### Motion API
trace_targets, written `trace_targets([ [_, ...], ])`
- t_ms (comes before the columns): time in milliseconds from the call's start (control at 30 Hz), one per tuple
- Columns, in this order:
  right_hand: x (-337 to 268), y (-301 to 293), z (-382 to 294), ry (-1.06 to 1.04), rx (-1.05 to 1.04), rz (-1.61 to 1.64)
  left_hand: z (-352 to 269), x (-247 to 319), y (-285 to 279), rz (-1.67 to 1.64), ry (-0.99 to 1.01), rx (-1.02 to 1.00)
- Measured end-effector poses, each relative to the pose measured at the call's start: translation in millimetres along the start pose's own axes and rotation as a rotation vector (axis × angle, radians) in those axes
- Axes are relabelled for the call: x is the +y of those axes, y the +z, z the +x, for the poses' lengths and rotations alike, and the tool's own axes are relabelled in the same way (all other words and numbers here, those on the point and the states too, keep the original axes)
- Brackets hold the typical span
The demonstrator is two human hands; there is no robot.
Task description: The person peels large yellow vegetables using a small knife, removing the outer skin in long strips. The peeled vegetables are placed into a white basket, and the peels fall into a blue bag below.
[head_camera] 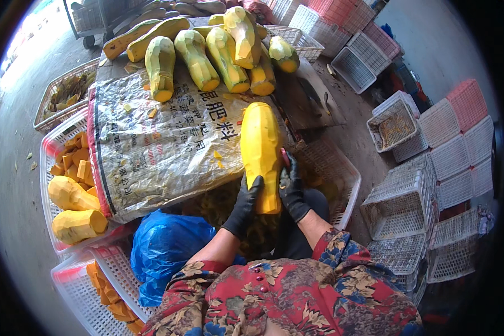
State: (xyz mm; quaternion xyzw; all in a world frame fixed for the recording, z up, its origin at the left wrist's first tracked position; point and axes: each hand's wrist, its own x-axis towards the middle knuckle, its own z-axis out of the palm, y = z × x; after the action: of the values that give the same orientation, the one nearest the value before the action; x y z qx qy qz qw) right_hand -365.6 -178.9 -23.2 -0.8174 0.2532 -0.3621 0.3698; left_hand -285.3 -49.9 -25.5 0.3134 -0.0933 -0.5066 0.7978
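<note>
A peeled yellow squash (pixel 261 147) stands lengthwise before me, its far end near the edge of a printed plastic sack (pixel 168 147). My left hand (pixel 247 201), in a black glove, grips its lower left side with the thumb on top. At the squash's right side is my right hand (pixel 292 185), also gloved, closed round a small tool with a red or pink handle (pixel 284 157); its blade is hidden. Beyond the sack lie several partly peeled green-yellow squashes (pixel 160 69), one stacked on others (pixel 242 38).
White plastic baskets at the left hold orange squash chunks (pixel 82 164) and peeled squashes (pixel 80 227). A blue plastic bag (pixel 168 252) lies by my left arm. A basket (pixel 348 185) is beyond my right knee. Stacked crates (pixel 399 201) line the right. Peelings fill another basket (pixel 63 98).
</note>
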Motion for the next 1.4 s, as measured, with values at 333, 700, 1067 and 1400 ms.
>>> trace_targets([
  [333,-31.8,43.2,7.1,0.351,-0.088,0.928,-31.6,44.5,-1.9,-0.116,0.142,0.106],
  [700,-67.8,28.9,30.9,0.439,-0.147,0.646,-17.2,31.8,-23.8,-0.672,-0.072,-0.094],
  [1067,-141.6,2.8,53.6,-0.272,-0.279,-0.26,-4.1,31.4,-20.9,-0.82,-0.139,-0.224],
  [1400,-177.8,18.0,57.6,-0.154,-0.408,-0.572,-8.4,29.3,1.7,-0.66,-0.018,-0.189],
])
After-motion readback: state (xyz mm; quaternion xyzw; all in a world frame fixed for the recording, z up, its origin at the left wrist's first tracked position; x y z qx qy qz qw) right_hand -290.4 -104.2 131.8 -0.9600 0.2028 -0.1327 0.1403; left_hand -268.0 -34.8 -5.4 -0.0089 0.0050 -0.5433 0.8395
